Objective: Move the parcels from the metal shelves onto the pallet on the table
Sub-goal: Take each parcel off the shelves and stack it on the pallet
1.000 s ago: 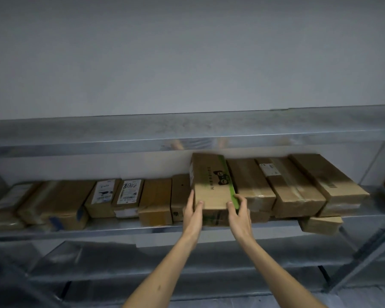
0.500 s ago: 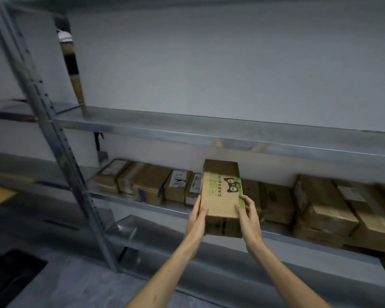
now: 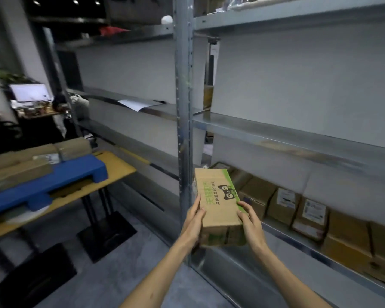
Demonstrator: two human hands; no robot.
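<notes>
Carrying one parcel: pallet lies to the left

Two-handed hold on a parcel (image 3: pixel 218 201), up in the air at mid-frame, clear of the shelf. Grip: left hand (image 3: pixel 192 221) wraps the left long edge, fingers curled onto the top face. The right hand (image 3: pixel 250 221) mirrors it on the right edge, thumb on top. Both hands sit at the near end, so the far end overhangs. Long axis runs near-to-far, away from the body. The green-printed face is up.

Just behind the parcel is the shelf upright (image 3: pixel 183 130). Right of it, the low shelf (image 3: pixel 298 239) carries a row of other parcels (image 3: pixel 309 210), not yet moved.

Key relation: the blue pallet (image 3: pixel 53 176) lies left of the hands, well apart across open floor (image 3: pixel 131 274), on the yellow table (image 3: pixel 118 167). That makes the left hand the nearer one. Several boxes (image 3: pixel 20 165) sit on the pallet's left part; its right end shows bare blue.

My read: this is the carry leg, with the task partway done. The next move needs a swing to the left, and the upright is the thing to clear.

Far left: lit monitor (image 3: pixel 29 92), blurred.
</notes>
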